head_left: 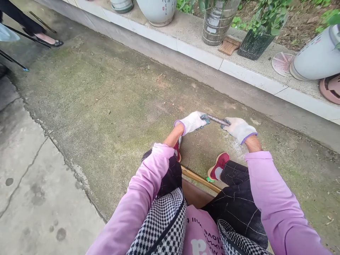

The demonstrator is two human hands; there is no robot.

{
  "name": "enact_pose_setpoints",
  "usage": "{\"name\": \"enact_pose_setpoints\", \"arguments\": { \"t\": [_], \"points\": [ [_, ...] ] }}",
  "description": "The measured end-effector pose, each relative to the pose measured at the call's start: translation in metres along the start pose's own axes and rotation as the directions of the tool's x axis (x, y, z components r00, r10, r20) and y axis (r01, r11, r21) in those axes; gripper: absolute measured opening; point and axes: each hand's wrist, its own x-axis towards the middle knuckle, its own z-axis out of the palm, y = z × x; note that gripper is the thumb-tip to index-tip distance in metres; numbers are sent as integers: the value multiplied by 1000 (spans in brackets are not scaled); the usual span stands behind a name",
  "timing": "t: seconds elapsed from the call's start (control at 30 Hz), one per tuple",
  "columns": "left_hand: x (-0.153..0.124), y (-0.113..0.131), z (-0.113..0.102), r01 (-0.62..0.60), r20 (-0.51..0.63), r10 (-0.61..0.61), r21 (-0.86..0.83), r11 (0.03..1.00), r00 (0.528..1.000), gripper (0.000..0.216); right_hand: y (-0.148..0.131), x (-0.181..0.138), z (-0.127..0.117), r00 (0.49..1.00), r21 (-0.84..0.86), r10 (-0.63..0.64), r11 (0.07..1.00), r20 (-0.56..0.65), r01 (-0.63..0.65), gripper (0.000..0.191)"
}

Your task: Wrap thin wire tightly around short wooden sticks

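Observation:
My left hand [191,122] and my right hand [238,129] both wear white knit gloves with purple cuffs. Each hand is closed round one end of a short grey metal bar [217,120], held level above the concrete ground between my knees. A pale dusty patch [233,147] lies on the ground under the bar. My red shoes [218,165] rest on the ground below my hands, the left one mostly hidden by my arm. I sit on a seat with a wooden edge [198,178].
A raised ledge [202,53] runs along the back with several flower pots [158,10], a black planter [253,44] and a white jug [317,56]. Another person's foot in a black shoe [51,41] stands at the far left beside thin black poles [16,61]. Cracked concrete [39,177] spreads left.

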Motion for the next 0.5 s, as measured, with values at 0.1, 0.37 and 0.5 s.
{"name": "enact_pose_setpoints", "arguments": {
  "t": [0.1, 0.37, 0.5],
  "points": [
    [0, 4, 4, -16, 20, 15, 26, 1000, 1000, 9, 2, -4, -2, 997, 344, 60, 938, -38, -44, 20],
    [5, 0, 4, -98, 25, 100, -90, 991, 995, 21, -15, -23, -7, 999, 951, -46, 307, -18, 31, 58],
    [8, 3, 3, -119, -6, 119, -113, 986, 993, 18, -13, -34, -13, 961, 941, -260, 338, 93, 1, 54]
  ]
}}
